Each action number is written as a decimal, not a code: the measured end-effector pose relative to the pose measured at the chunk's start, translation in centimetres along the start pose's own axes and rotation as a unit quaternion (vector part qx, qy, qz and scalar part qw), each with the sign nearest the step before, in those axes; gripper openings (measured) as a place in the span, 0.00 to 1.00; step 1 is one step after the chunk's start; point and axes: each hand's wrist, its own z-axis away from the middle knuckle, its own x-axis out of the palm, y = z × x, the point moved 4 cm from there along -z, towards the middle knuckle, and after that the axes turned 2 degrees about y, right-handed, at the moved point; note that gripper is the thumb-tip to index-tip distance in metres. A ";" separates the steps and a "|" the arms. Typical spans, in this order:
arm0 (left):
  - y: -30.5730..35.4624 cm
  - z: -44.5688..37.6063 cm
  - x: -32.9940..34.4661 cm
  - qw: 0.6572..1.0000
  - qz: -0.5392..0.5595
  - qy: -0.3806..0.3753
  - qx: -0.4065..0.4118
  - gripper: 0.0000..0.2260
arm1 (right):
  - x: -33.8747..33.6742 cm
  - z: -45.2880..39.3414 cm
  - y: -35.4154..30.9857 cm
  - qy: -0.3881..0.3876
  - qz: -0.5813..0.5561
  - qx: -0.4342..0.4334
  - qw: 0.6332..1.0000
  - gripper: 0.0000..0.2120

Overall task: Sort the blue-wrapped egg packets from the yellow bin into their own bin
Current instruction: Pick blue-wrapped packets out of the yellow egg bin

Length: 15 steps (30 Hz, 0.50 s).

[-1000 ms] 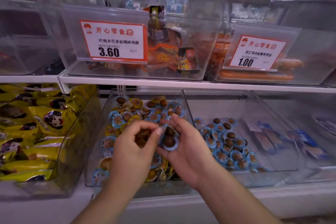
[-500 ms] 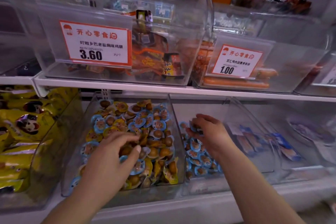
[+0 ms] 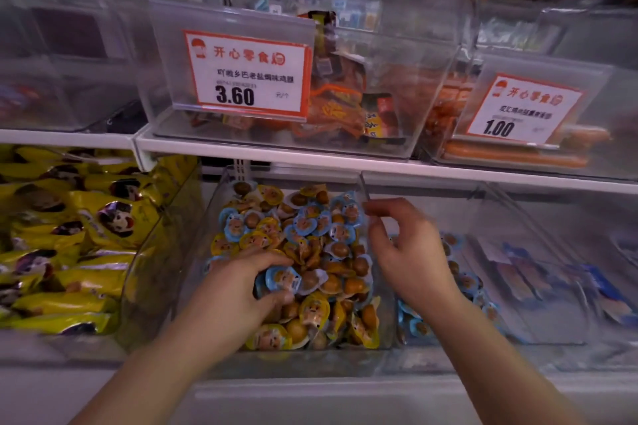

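Nearest to the viewer, a blue packet (image 3: 281,281) is pinched between the thumb and curled fingers of the left hand (image 3: 238,290). It is held just above the heap at the front left of the mixed bin (image 3: 207,224), probably because it has been chosen for removal from the yellow ones.

To the right of the mixed bin, above the wall shared with the next bin, the right hand (image 3: 404,252) is seen with its fingers loosely curled and nothing visible in them. It is judged to be kept there so that the packet can be received or the next one reached.

Further right of the mixed bin, the blue bin (image 3: 483,338) is placed, where only blue packets are gathered. Many blue packets are seen at the back of the mixed bin, so much sorting is judged to remain.

Behind and above the mixed bin, a price card (image 3: 247,74) marked 3.60 is fixed on an upper bin.
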 end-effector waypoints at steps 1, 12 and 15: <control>-0.2 0.0 -0.3 1.000 0.003 0.031 -0.002 0.18 | 0.9 0.5 -1.5 -0.063 0.038 -0.051 0.996 0.12; -1.2 0.3 -2.0 0.982 0.108 0.105 -0.111 0.13 | 6.2 3.0 -4.1 -0.262 0.164 -0.113 0.944 0.11; -0.9 0.5 -1.5 0.990 0.030 0.075 -0.112 0.10 | 5.9 2.2 -3.9 -0.169 0.124 -0.086 0.974 0.08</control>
